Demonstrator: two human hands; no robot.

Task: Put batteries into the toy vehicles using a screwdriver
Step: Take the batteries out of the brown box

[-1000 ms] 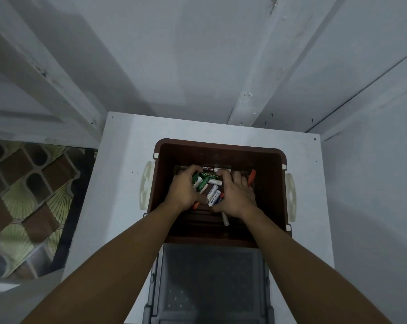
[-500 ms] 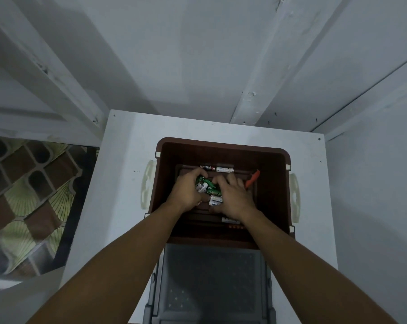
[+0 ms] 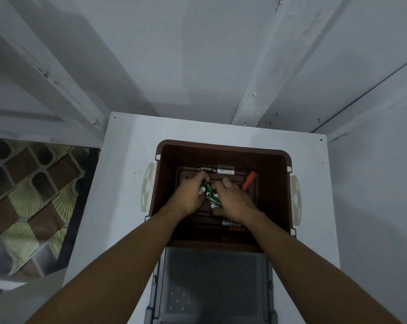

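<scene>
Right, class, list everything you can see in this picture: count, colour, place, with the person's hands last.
bin: one, brown with pale side handles, on the table.
table: one, white, against the wall.
loose batteries: two, one black and one whitish, end to end at the bin's far wall.
gathered batteries: several, green and white, between the hands; exact count hidden.
single battery: one, whitish, on the bin floor by the right wrist.
screwdriver: one, orange-red handle, in the bin, right of the hands.
grey container: one, near side of the bin.
patterned mat: one, brown and green, left of the table.
left hand: grips the gathered batteries.
right hand: grips them too.
</scene>
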